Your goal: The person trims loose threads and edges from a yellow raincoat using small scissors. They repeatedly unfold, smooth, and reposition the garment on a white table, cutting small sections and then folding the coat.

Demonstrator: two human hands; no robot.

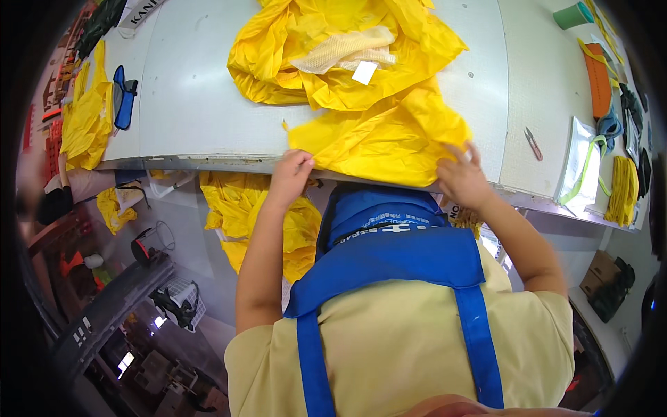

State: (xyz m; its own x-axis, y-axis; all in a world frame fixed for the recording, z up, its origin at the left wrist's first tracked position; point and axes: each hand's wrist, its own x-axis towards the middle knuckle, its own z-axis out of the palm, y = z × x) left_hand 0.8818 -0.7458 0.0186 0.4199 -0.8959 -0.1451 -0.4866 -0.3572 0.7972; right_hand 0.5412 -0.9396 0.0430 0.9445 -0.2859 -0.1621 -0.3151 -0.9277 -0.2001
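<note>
A crumpled piece of thin yellow fabric (pixel 389 132), which looks like part of a garment, lies on the pale worktable in front of me. Pale mesh lining (pixel 347 52) and a small white label (pixel 364 72) show in its far part. At the near left corner, my left hand (pixel 288 179) is closed, pinching the fabric's edge between thumb and fingers. My right hand (pixel 464 179) grips the near right edge, its fingers bent and slightly blurred. Between the hands the fabric's near part is spread fairly flat, reaching the table's front edge.
Thread snips (pixel 533 144) lie to the right, near a white-and-lime piece (pixel 582 167) and a yellow bundle (pixel 622 191). A green thread spool (pixel 572 15) is at the far right. On the left are a blue-and-black item (pixel 125 97) and yellow fabric (pixel 89 125). More yellow fabric (pixel 236 208) hangs below the table edge.
</note>
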